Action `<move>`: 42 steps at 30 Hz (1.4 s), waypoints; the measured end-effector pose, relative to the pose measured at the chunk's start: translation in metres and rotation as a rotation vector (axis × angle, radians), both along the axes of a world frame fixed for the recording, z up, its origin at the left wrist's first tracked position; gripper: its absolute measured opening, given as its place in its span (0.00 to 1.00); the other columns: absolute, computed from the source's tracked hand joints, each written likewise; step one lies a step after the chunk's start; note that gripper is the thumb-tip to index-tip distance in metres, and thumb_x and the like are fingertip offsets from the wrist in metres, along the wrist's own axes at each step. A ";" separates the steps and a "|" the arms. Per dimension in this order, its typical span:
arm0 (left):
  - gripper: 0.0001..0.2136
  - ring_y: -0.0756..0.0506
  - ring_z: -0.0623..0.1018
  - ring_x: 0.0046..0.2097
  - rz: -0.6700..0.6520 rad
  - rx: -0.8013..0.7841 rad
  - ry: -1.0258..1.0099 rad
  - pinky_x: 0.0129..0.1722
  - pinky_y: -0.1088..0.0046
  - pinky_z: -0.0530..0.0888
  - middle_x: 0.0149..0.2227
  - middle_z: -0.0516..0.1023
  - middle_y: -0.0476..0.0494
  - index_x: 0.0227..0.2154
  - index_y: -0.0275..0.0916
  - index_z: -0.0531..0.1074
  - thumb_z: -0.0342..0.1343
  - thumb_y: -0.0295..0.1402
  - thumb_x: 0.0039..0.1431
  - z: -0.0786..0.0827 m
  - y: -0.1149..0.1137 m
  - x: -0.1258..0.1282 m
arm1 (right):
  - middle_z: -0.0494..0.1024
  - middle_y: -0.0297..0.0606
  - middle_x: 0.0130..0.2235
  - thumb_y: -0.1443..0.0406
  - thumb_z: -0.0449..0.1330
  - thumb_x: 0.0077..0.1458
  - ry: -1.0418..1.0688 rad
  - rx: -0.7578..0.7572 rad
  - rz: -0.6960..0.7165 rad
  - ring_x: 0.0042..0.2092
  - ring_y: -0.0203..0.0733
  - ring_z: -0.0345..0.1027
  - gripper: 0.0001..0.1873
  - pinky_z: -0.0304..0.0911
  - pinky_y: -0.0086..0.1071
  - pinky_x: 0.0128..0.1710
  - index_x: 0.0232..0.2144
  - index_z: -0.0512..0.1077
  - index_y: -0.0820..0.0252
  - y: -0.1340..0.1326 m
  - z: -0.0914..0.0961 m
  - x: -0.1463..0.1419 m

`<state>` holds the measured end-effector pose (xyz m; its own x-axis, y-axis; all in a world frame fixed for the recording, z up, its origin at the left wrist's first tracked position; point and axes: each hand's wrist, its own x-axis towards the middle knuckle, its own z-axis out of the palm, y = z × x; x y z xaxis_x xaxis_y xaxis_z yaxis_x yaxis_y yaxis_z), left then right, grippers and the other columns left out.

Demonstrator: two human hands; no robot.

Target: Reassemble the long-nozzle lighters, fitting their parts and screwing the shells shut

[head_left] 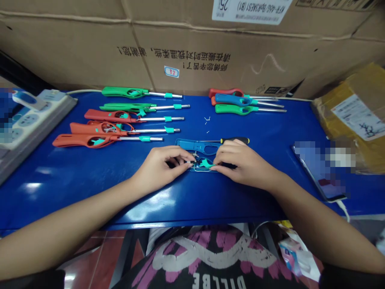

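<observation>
My left hand (161, 165) is closed in a pinch, thumb and index finger on a small black-and-white part (192, 162). With fingertips pressed together, my right hand (242, 161) grips the tip of a green trigger (205, 163). Both hands work over an opened blue lighter, whose lower shell half is largely hidden under the fingers, with a thin wire along it. Just behind lies the other blue shell half (192, 144). A screwdriver (239, 140) with a black and yellow handle rests beyond my right hand.
Several opened red and green lighters (99, 140) lie at the left. More lighters (234, 108) sit back right, near loose screws (207, 119). A power strip (33, 116) is far left; a phone (315, 172) and wrapped parcel (355, 116) are right. A cardboard box (180, 40) stands behind.
</observation>
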<state>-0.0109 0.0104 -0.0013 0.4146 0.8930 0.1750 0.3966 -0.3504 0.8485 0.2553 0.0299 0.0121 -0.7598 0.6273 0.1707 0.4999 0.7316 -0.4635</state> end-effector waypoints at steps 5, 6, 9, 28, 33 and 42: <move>0.04 0.52 0.80 0.31 0.023 -0.019 -0.010 0.31 0.81 0.76 0.35 0.85 0.45 0.36 0.37 0.83 0.64 0.30 0.59 0.000 0.000 0.001 | 0.80 0.36 0.38 0.64 0.59 0.67 0.013 0.020 0.031 0.41 0.41 0.71 0.09 0.59 0.40 0.49 0.35 0.77 0.57 -0.002 0.002 0.004; 0.04 0.52 0.80 0.31 0.027 -0.022 -0.013 0.30 0.81 0.76 0.35 0.84 0.45 0.36 0.37 0.83 0.64 0.30 0.59 0.000 0.000 0.001 | 0.80 0.36 0.38 0.64 0.59 0.67 0.019 0.037 0.032 0.41 0.40 0.70 0.09 0.59 0.40 0.49 0.35 0.78 0.57 -0.002 0.002 0.005; 0.04 0.52 0.79 0.31 0.033 -0.029 -0.020 0.30 0.81 0.76 0.34 0.85 0.45 0.36 0.37 0.83 0.65 0.30 0.59 0.001 0.000 0.001 | 0.80 0.36 0.38 0.63 0.59 0.67 0.016 0.079 0.029 0.40 0.40 0.70 0.10 0.59 0.41 0.49 0.34 0.78 0.56 -0.002 0.001 0.005; 0.03 0.52 0.80 0.31 0.031 -0.043 -0.040 0.30 0.80 0.77 0.34 0.85 0.46 0.34 0.38 0.83 0.67 0.30 0.57 0.003 -0.002 0.002 | 0.78 0.37 0.38 0.66 0.55 0.69 -0.058 0.074 0.095 0.40 0.40 0.69 0.12 0.59 0.38 0.45 0.35 0.76 0.58 -0.002 0.004 0.003; 0.03 0.52 0.80 0.30 0.036 -0.036 -0.048 0.29 0.80 0.77 0.34 0.85 0.46 0.34 0.38 0.83 0.67 0.30 0.57 0.004 -0.003 0.003 | 0.79 0.38 0.39 0.67 0.54 0.69 -0.118 0.107 0.133 0.41 0.41 0.69 0.12 0.59 0.38 0.45 0.35 0.76 0.58 -0.002 0.002 0.006; 0.03 0.52 0.80 0.30 0.032 -0.027 -0.070 0.29 0.80 0.77 0.34 0.85 0.46 0.34 0.38 0.83 0.66 0.29 0.57 0.004 -0.003 0.003 | 0.78 0.39 0.39 0.68 0.53 0.69 -0.187 0.142 0.181 0.40 0.43 0.65 0.12 0.58 0.38 0.42 0.37 0.76 0.58 -0.003 0.004 0.006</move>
